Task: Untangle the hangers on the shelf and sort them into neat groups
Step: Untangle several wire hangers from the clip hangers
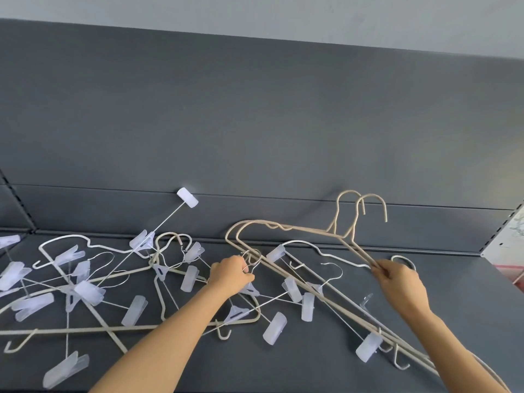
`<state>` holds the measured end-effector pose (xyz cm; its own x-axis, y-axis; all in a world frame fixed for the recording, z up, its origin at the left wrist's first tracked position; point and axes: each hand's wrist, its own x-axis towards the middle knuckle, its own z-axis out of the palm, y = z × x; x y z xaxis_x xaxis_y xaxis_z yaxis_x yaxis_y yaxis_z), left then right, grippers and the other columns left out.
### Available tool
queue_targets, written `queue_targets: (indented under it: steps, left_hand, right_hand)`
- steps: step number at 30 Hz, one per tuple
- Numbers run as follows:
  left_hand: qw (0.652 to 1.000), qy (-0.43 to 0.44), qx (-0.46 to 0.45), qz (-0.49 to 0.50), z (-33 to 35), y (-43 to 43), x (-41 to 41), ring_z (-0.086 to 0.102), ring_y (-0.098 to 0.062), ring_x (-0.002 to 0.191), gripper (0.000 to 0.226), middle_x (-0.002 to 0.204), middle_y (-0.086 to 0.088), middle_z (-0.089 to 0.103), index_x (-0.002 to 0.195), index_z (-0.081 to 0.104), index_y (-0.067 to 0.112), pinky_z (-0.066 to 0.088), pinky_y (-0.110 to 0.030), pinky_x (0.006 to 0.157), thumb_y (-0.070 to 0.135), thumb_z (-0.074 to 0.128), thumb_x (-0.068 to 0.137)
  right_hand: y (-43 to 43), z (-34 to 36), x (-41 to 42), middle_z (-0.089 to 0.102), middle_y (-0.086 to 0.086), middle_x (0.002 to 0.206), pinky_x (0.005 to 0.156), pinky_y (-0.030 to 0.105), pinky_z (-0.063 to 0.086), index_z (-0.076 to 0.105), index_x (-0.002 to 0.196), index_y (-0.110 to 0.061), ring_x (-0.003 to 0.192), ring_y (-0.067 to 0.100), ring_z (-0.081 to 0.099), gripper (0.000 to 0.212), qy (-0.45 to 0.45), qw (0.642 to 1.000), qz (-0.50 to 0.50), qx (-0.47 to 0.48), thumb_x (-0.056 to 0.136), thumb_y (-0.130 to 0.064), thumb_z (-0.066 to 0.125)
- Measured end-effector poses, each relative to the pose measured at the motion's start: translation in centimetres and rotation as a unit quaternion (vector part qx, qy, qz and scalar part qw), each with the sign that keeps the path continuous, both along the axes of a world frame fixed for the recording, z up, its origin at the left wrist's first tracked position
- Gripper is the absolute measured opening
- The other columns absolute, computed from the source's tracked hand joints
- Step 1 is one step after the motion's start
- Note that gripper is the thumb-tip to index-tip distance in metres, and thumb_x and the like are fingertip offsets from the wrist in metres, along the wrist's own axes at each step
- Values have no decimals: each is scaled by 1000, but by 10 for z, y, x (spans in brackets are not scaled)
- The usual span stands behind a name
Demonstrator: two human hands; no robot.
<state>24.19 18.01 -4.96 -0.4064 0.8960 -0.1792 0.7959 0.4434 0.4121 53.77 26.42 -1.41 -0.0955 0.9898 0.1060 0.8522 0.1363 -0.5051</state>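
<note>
Barely started: the right hand (398,282) is pinching two beige hangers (343,236) at three o'clock, the left hand (231,275) is gripping a chrome hook (252,258) centrally; the tangled pile (85,287) is lying unsorted on the shelf (453,293) at nine o'clock.

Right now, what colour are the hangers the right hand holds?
Beige. The hangers show best in the head view, against the dark grey shelf back.

Two beige wire hangers (344,236), stacked together, tilt up off the dark grey shelf (312,370), hooks uppermost. The right hand (397,282) grips them at one shoulder. The left hand (231,275) pinches a clip hanger's silver hook (251,258). Left of it sprawls a tangle of frosted-clip hangers (88,292) and white wire ones.
</note>
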Motion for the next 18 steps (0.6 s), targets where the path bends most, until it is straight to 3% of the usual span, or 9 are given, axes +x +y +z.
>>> queue_targets:
  steps: [6, 10, 18]
  left_hand:
    - [995, -54, 86, 17, 2, 0, 7, 62, -31, 85, 17, 76, -6, 63, 71, 55, 16, 46, -33, 77, 8, 52, 85]
    - [987, -65, 145, -26, 7, 0, 16, 61, -23, 71, 18, 72, -9, 66, 74, 56, 17, 48, -30, 73, 5, 49, 87]
    - [976, -88, 200, -23, 7, -12, 7, 64, -21, 82, 15, 85, -8, 72, 91, 72, 7, 47, -24, 78, 7, 58, 85]
  right_hand:
    - [1, -9, -3, 53, 14, 57, 50, 29, 34, 63, 79, -6, 54, 27, 38, 19, 45, 999, -21, 4, 90, -15, 51]
    - [-1, -3, -17, 49, 11, 56, 51, 29, 31, 62, 81, 0, 55, 24, 36, 17, 76, 997, 2, 9, 88, -12, 52]
    - [2, 12, -26, 53, 10, 61, 53, 30, 33, 65, 81, -8, 59, 27, 41, 17, 77, 997, -3, 18, 89, -15, 51]
